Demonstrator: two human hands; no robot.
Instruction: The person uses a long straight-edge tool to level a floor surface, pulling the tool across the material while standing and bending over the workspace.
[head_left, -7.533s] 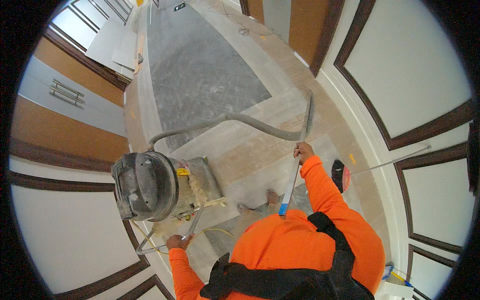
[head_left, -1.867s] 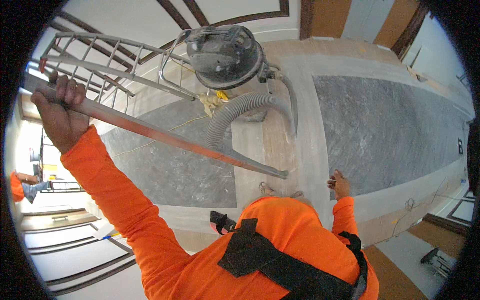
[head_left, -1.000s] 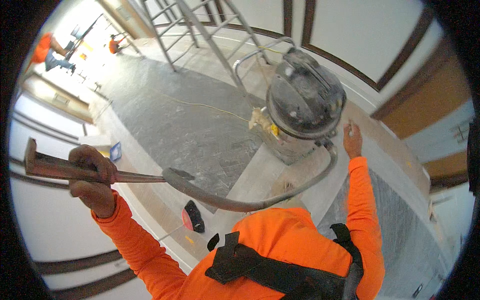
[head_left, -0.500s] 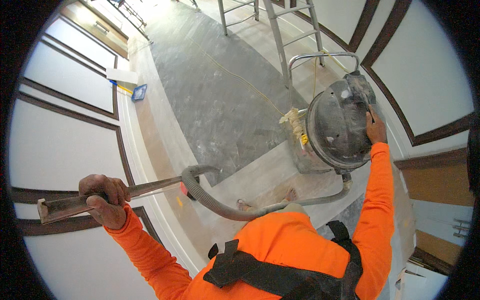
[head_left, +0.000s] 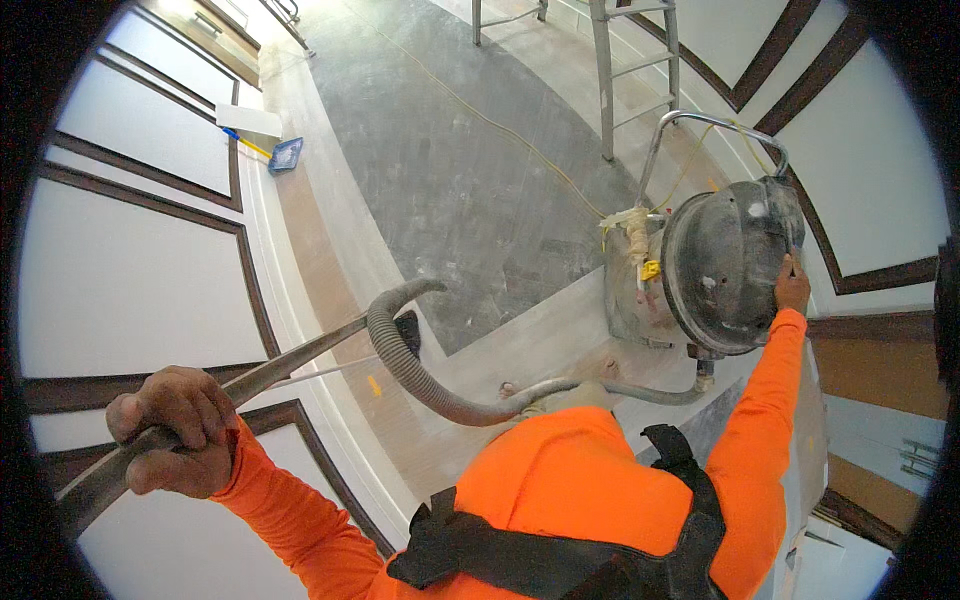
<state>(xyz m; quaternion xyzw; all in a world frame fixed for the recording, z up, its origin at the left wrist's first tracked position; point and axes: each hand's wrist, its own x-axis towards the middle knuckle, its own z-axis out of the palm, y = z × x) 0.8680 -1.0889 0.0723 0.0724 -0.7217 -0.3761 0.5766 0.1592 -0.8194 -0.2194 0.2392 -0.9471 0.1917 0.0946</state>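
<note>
Grey tube (head_left: pixel 295 358): long, straight, dull and dust-smeared; it slants from the lower left of my view up to the ribbed hose (head_left: pixel 408 372), where the meeting point is hidden from me.
Left hand (head_left: pixel 185 435): fingers clenched round the tube.
Vacuum (head_left: pixel 720 270): right of the person's body, beside the panelled wall (head_left: pixel 880 130); black domed lid, scuffed and marked with pale dust; paler, grimy tank below.
Right hand (head_left: pixel 793 288): fingertips on the vacuum's lid, arm outstretched; I cannot tell whether they grip anything there.
Hose route: leaves the vacuum low down, runs past the person's feet and curls into a thick, dusty loop.
Vacuum fittings: bent chrome handle (head_left: pixel 652 150), cream-coloured wrapped bundle (head_left: pixel 636 235), yellow connector (head_left: pixel 651 270).
Yellow cord (head_left: pixel 520 138): trails across the dark grey floor section (head_left: pixel 450 190).
Ladder (head_left: pixel 606 85): metal, standing beyond the vacuum.
Blue dustpan (head_left: pixel 286 155): near the left wall.
</note>
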